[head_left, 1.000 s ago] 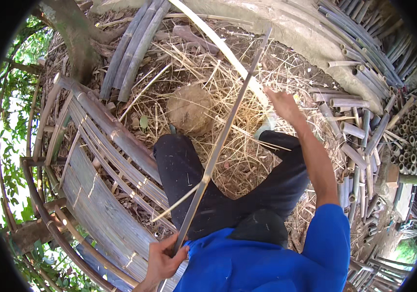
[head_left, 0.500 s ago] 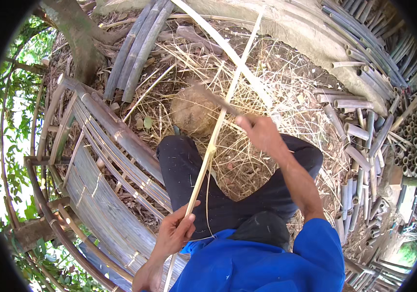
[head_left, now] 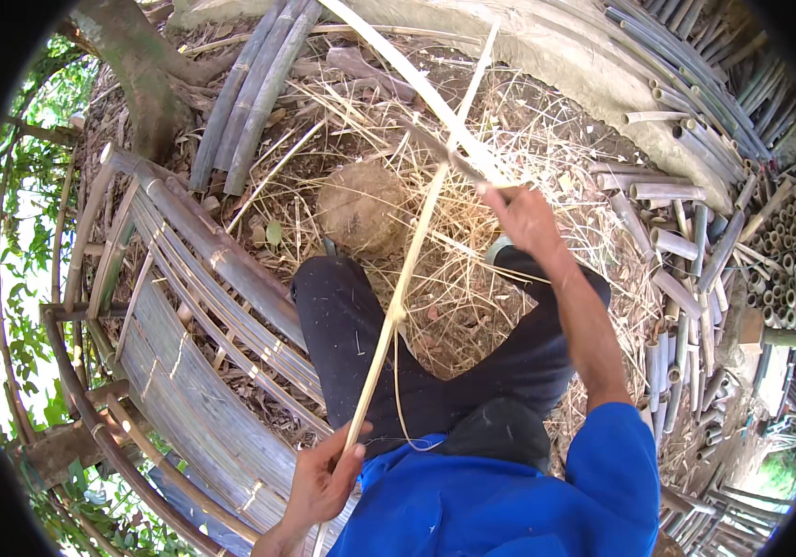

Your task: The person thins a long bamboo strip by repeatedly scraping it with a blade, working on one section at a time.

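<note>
My left hand (head_left: 326, 473) is closed around the lower end of a long pale bamboo strip (head_left: 414, 243), which slants up and away between my knees. Farther out, my right hand (head_left: 525, 220) grips a knife (head_left: 437, 148) by its handle. The dark blade lies across the strip, pointing to the far left. From a node midway along the strip hangs a thin curled sliver (head_left: 398, 390), reaching down to my lap. Another wide pale bamboo strip (head_left: 402, 68) crosses the far part of the held one.
A round wood block (head_left: 361, 206) sits on ground littered with shavings (head_left: 528, 158). On the left stands a slatted bamboo bench (head_left: 203, 371), with a tree trunk (head_left: 133, 74) beyond. Cut bamboo lengths (head_left: 677, 241) are heaped at the right; dark bamboo poles (head_left: 254, 102) lie far left.
My right hand has moved outward along the strip with the knife, a little to the right. My left hand keeps its grip near my lap. The view has shifted slightly.
</note>
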The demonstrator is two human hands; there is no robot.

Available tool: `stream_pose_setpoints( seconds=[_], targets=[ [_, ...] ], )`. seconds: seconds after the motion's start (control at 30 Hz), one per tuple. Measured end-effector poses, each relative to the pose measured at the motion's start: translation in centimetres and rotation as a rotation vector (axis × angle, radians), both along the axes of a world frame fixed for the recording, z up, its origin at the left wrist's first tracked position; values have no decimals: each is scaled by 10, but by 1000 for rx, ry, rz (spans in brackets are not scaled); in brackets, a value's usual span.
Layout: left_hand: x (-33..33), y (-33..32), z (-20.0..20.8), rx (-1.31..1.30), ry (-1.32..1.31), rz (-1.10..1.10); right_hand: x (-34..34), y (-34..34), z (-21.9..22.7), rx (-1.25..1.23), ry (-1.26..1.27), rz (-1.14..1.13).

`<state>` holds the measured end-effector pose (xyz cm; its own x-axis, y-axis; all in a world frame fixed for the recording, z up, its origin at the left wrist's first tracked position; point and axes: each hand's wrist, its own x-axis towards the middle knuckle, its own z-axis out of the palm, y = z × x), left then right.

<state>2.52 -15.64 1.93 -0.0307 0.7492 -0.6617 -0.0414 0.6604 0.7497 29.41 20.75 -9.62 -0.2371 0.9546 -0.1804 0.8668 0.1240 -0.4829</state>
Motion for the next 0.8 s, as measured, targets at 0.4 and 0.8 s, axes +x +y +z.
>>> stream_pose_setpoints(
  seconds=[0.4, 0.8],
  targets=[
    [-22, -26, -18, -157, -159, 74, 37, 80, 13, 33, 8, -233],
    [-2, 43, -31, 15, -150, 110, -42, -112, 1, 64, 223, 312]
  ],
)
